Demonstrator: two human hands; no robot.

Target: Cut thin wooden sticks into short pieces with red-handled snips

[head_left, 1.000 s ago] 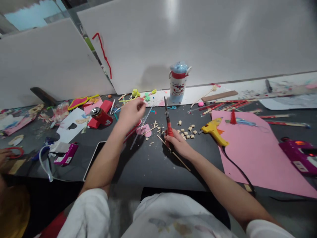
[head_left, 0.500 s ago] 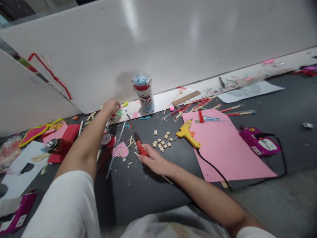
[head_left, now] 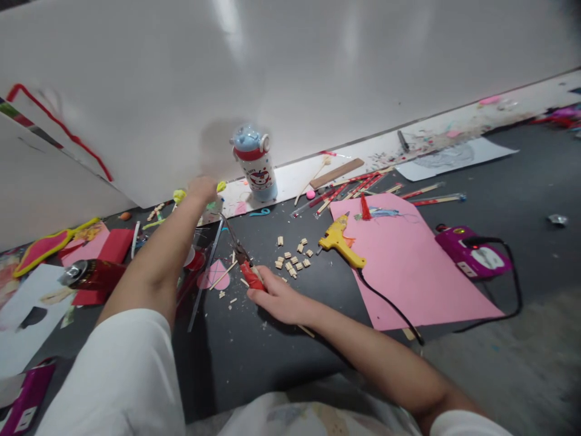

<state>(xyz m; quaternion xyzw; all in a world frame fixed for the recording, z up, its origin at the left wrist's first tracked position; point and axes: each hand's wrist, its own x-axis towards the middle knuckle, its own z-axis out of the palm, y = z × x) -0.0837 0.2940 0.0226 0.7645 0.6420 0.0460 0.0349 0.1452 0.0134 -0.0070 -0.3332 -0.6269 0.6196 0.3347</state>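
Note:
My right hand is closed around red-handled pliers, whose dark jaws point away to the upper left. A thin dark length extends beyond the jaws. My left hand reaches to the white ledge at the back, left of the bottle; its fingers are blurred and mostly hidden. Yellow bits lie close beside it. Several short pieces of wooden stick are grouped right of the pliers. Left of the jaws, a thin stick lies across a pink paper heart, with small scraps nearby.
A blue and white bottle stands against the wall. The yellow glue gun rests on pink paper, its cord running right to a purple box. A dark red can lies left, beside my left forearm.
The view has shifted slightly, so most things appear further left. My left hand stays by the back ledge, its fingers less visible now. My right hand keeps its hold on the pliers.

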